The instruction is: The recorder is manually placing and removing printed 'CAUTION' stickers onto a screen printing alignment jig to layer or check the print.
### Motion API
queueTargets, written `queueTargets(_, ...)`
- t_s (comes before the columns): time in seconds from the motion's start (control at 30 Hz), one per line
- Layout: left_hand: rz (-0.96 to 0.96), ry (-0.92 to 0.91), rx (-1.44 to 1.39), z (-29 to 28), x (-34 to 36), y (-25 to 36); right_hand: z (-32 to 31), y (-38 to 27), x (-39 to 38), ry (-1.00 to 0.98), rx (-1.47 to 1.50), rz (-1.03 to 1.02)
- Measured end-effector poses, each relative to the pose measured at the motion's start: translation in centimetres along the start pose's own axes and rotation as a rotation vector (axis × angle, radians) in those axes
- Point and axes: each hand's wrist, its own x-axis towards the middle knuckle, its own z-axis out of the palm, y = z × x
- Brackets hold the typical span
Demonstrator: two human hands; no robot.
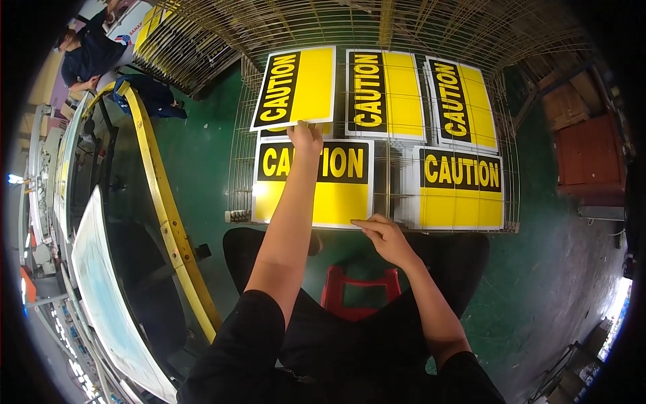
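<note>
My left hand (pixel 307 137) reaches forward, its fingers closed on the near edge of a yellow sign (pixel 313 84) with a black lettered panel. That sign sits slightly askew at the far left of a wire rack (pixel 391 195), over part of another sign. Nearer to me lies a second yellow and black sign (pixel 289 202), partly covered by my left forearm. At its near right corner, my right hand (pixel 389 241) pinches the edge between thumb and index finger. Undersides of the fingers are hidden.
Similar signs lie at the far middle (pixel 402 94), far right (pixel 479 108) and near right (pixel 464 205). Raised wire shelves (pixel 323 23) arch over the far side. A red stool (pixel 336 310) stands below; a yellow curved bar (pixel 158 188) runs along the left. Another person (pixel 94 50) is far left.
</note>
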Motion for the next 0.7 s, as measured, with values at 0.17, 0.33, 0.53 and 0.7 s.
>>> queueTargets(0.17,-0.095,-0.008,0.067,-1.6,-0.2,2.3,0.1,-0.7,0.2,0.0,-0.012,-0.057)
queueTargets(0.33,-0.19,0.029,0.144,-4.0,-8.8,4.2,-0.2,-0.6,0.0,0.045,-0.01,0.005)
queueTargets(0.53,-0.152,-0.094,0.214,-9.0,-26.4,14.5,0.5,-1.0,0.4,0.017,-0.047,-0.044)
queueTargets(0.7,0.008,-0.119,0.509,-11.6,-32.8,25.2,2.8,-0.9,1.3,0.071,-0.055,-0.149)
